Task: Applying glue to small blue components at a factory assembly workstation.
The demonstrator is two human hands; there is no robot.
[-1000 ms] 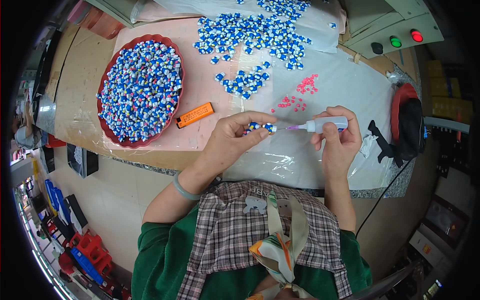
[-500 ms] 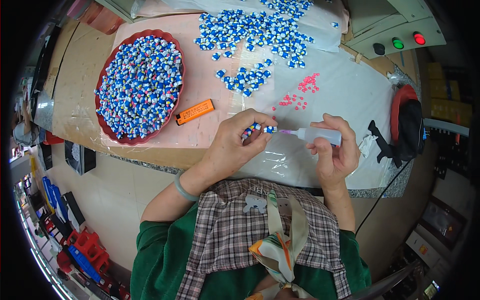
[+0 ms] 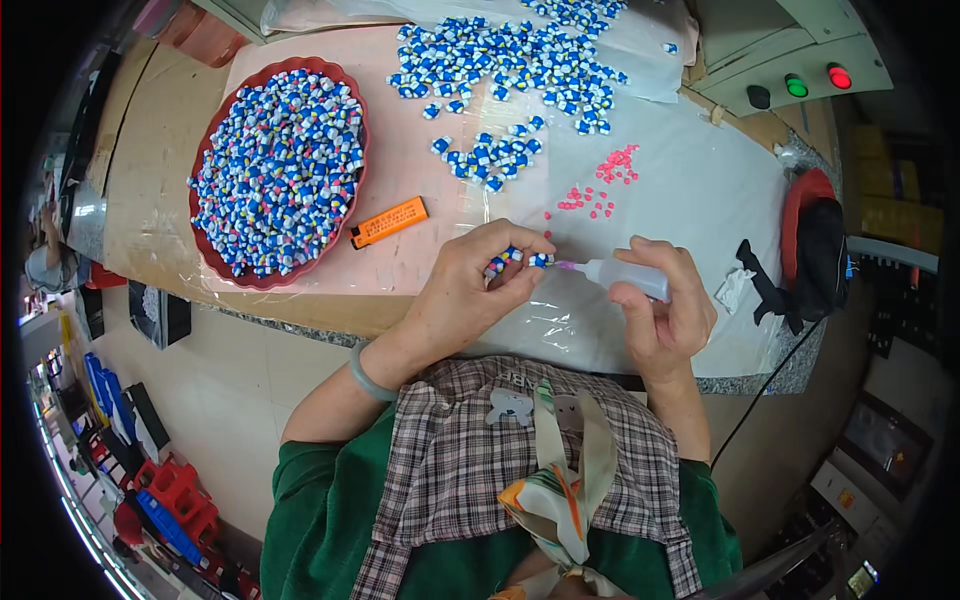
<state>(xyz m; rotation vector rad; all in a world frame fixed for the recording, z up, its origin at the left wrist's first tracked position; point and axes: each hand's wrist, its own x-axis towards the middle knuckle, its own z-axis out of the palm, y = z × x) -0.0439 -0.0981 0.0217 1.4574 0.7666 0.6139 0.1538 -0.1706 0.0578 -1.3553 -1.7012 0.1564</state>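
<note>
My left hand (image 3: 470, 278) is closed on several small blue-and-white figurines; one figurine (image 3: 540, 260) is pinched between thumb and fingertip, and others (image 3: 503, 262) lie in the curled fingers. A translucent squeeze bottle (image 3: 632, 278) with a thin purple needle tip is gripped in my right hand (image 3: 672, 312). Its tip (image 3: 568, 265) points left at the pinched figurine, very close to it; whether they touch I cannot tell. Small pink pieces (image 3: 585, 202) are scattered on the white sheet just beyond my hands.
A red scalloped tray (image 3: 367, 150) heaped with figurines stands at the left, beside an orange lighter (image 3: 390, 222). More loose figurines (image 3: 510, 60) spread across the far side. To the right lie a crumpled white tissue (image 3: 735, 290) and a black-and-red item (image 3: 812, 240) near a cable.
My right hand has shifted slightly left, and the squeeze bottle now tilts more, its rear end lower. My left hand and its figurines hold almost the same place.
</note>
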